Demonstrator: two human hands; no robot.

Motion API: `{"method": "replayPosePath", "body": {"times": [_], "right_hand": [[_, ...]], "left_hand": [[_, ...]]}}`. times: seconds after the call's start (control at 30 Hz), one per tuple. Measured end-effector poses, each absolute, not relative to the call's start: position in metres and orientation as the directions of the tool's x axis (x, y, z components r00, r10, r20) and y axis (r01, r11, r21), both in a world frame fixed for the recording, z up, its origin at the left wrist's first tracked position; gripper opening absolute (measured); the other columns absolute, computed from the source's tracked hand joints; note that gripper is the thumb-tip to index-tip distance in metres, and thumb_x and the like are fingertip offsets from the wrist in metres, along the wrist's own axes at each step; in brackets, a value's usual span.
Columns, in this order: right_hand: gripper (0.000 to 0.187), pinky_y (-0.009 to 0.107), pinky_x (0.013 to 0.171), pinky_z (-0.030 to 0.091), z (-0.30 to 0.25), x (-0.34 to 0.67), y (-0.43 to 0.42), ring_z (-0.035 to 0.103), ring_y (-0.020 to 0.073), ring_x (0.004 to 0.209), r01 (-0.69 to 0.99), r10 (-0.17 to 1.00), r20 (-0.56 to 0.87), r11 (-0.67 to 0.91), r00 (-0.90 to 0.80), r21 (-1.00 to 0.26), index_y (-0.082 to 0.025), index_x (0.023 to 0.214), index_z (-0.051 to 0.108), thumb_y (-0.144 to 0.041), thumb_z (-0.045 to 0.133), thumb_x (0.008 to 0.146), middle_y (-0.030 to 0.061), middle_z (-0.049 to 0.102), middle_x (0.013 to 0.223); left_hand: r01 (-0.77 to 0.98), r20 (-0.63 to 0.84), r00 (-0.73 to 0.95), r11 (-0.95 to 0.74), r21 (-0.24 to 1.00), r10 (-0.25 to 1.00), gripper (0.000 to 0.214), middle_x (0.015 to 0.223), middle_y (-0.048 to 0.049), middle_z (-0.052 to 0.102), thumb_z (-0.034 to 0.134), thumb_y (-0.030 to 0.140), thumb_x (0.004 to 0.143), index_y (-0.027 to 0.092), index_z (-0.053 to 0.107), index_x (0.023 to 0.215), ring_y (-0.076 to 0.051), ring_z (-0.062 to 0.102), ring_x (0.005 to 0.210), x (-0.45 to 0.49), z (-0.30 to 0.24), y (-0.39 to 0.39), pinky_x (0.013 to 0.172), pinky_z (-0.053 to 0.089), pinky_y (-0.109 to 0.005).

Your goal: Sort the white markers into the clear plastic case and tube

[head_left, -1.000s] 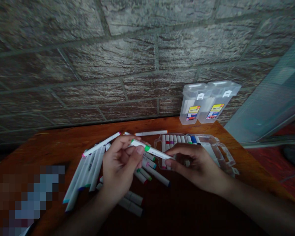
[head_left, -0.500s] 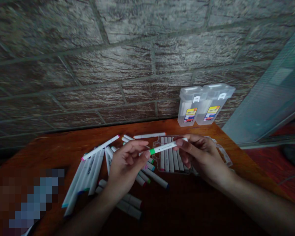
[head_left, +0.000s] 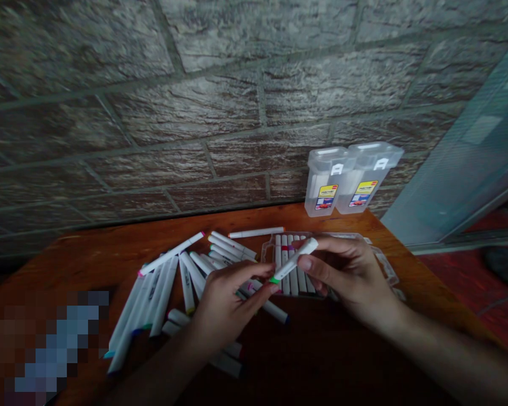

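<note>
A white marker [head_left: 291, 265] with a green end slants upward to the right between my hands. My right hand [head_left: 350, 268] grips its upper white part between thumb and fingers. The thumb and index finger of my left hand [head_left: 224, 298] close around the green end. Beneath the right hand lies a clear plastic case [head_left: 267, 248], partly hidden, with several white markers [head_left: 285, 273] side by side in it. Loose markers [head_left: 190, 276] with coloured ends lie around and under my left hand.
Two clear lidded containers [head_left: 320, 186] with yellow and blue labels stand at the back right of the wooden table [head_left: 101, 248]. A lone orange-ended marker [head_left: 257, 232] lies near the stone wall [head_left: 237, 118]. A pixelated patch covers the lower left.
The marker has tilted more steeply, its green end now lower and further right. My left hand has moved right and down, its fingers drawn together on that end.
</note>
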State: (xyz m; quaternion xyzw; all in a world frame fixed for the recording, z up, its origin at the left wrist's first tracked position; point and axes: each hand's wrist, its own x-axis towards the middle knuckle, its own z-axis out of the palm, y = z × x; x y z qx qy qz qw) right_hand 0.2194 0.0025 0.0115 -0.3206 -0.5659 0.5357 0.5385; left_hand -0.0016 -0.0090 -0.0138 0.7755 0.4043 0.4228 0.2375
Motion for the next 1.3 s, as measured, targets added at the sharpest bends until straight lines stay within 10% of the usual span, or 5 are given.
{"method": "replayPosePath", "body": {"times": [0.33,0.6,1.3], "right_hand": [[0.014,0.018,0.04,0.047,0.007,0.215,-0.001,0.057,0.0083,0.048,-0.168,0.866,0.405,0.371,-0.292,-0.913,-0.025,0.099,0.084,-0.021,0.082,0.085,0.0015,0.075,0.079],[0.037,0.03,0.078,0.061,0.007,0.216,-0.011,0.075,0.0184,0.09,-0.08,0.649,0.639,0.673,-0.412,-0.735,-0.023,0.118,0.078,-0.004,0.077,0.086,0.0074,0.079,0.101],[0.032,0.028,0.082,0.063,0.007,0.216,-0.014,0.075,0.0187,0.098,-0.072,0.546,0.686,0.755,-0.48,-0.651,-0.016,0.116,0.077,-0.003,0.074,0.087,0.012,0.078,0.107]], "left_hand": [[0.493,0.437,0.4,-0.591,0.638,0.805,0.012,0.086,0.0,0.078,0.073,0.015,0.089,0.022,0.074,0.098,-0.017,0.072,0.074,0.002,-0.01,-0.011,0.067,0.054,-0.027],[0.461,0.457,0.397,-0.603,0.651,0.796,0.024,0.093,-0.0016,0.081,0.072,0.004,0.083,0.021,0.075,0.099,-0.018,0.075,0.08,0.005,-0.008,-0.014,0.074,0.057,-0.026],[0.438,0.506,0.408,-0.649,0.621,0.76,0.015,0.093,-0.0053,0.081,0.069,0.009,0.087,0.018,0.076,0.097,-0.018,0.076,0.083,0.005,-0.009,-0.013,0.077,0.059,-0.025]]}}
